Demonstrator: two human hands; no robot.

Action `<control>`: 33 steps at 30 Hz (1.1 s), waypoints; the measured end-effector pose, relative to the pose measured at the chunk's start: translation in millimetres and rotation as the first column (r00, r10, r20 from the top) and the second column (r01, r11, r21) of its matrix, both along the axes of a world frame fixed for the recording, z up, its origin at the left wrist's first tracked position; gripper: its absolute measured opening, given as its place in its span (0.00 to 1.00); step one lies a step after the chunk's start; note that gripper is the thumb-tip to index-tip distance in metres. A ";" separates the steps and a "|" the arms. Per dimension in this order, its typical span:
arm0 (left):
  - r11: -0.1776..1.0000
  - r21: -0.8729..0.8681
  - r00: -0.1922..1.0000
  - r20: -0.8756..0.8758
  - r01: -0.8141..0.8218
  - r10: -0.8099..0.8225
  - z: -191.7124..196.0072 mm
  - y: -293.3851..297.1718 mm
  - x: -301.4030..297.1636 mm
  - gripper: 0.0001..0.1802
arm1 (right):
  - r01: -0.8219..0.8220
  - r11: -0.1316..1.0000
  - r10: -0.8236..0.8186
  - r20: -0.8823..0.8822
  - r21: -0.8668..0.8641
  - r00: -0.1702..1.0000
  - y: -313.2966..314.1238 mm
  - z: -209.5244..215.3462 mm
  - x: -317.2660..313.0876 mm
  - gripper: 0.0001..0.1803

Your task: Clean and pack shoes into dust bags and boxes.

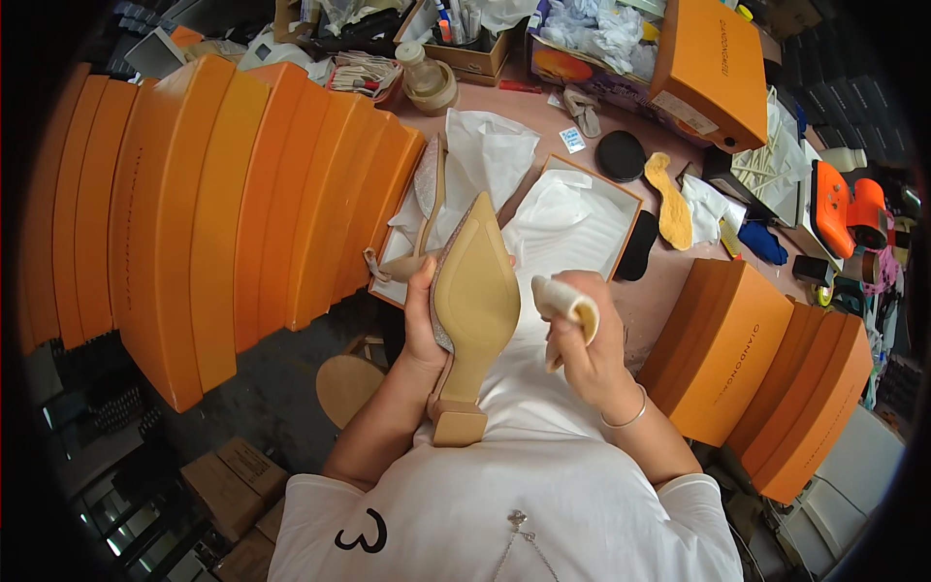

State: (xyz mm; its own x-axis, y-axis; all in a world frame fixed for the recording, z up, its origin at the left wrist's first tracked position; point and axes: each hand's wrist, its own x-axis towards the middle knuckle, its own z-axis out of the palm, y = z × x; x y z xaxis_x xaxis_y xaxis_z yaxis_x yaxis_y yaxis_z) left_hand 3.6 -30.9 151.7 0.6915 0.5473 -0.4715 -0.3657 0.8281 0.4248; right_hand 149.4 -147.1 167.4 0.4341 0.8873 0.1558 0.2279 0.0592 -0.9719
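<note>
In my left hand (423, 335) I grip a pointed high-heeled shoe (475, 291), its tan sole turned up toward me and its block heel nearest my chest. Glittery upper shows along its left side. My right hand (589, 344), a bangle on its wrist, is closed around a folded whitish cloth (570, 303), a little apart from the shoe on its right. Beyond them an open shoebox (621, 201) lies on the table with white tissue paper (562, 209) in it. A second glittery shoe (428, 194) lies on its side at the box's left.
Orange shoeboxes (160, 204) stand in a long row at left, and several more (722, 339) at right. On the pink table (664, 296) lie a round black tin (621, 156), a yellow insole-shaped piece (669, 204) and a black pad (637, 247). A glass bottle (419, 70) stands at the back.
</note>
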 end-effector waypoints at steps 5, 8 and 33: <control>0.990 0.109 0.995 -0.051 0.089 -0.084 -4.7 -5.2 1.7 0.34 | -0.288 0.957 0.217 0.550 0.044 0.806 12.2 -7.6 14.9 0.19; 0.995 -0.013 0.995 -0.024 0.100 -0.100 -25.8 -8.5 -9.1 0.29 | -0.175 0.984 0.125 0.557 0.037 0.821 48.3 -12.4 29.6 0.11; 0.991 -0.123 0.980 -0.186 0.043 -0.066 -37.3 -6.4 2.9 0.34 | -0.066 0.977 0.178 0.602 -0.203 0.779 63.8 -10.2 5.6 0.09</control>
